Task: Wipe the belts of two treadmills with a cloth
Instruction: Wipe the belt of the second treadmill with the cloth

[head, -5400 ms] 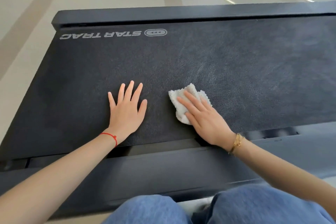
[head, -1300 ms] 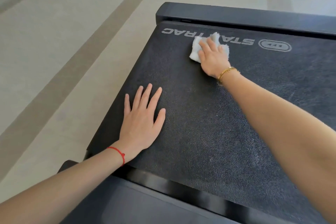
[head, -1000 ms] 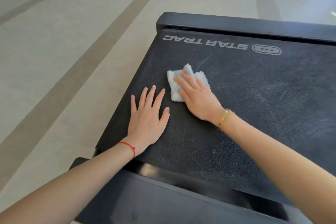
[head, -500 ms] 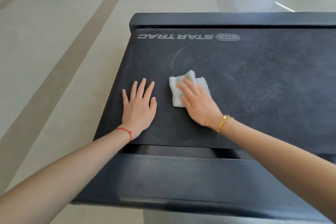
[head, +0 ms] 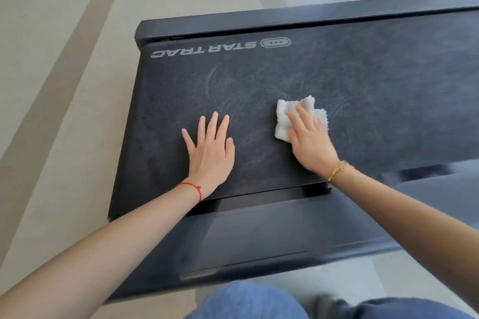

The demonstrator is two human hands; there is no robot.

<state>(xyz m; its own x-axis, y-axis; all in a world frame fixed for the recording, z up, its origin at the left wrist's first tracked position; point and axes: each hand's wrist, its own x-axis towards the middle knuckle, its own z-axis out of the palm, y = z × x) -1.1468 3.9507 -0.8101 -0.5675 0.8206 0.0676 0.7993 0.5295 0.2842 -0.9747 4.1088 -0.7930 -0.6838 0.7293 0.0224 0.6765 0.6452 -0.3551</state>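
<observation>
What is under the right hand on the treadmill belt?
A white cloth lies under the right hand, flat on the belt. The fingers cover its middle; the cloth hides the belt beneath.

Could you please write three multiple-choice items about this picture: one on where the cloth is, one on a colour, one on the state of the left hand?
1. Where is the white cloth?
A. on the floor
B. on the belt, under the right hand
C. under the left hand

2. What colour is the cord on the left wrist?
A. red
B. green
C. white

3. How is the left hand?
A. flat on the belt, fingers straight
B. gripping the cloth
C. raised in the air

Answers: 1 B, the right hand presses it onto the belt. 2 A, the cord is red. 3 A, the left hand lies flat, holding nothing.
</observation>
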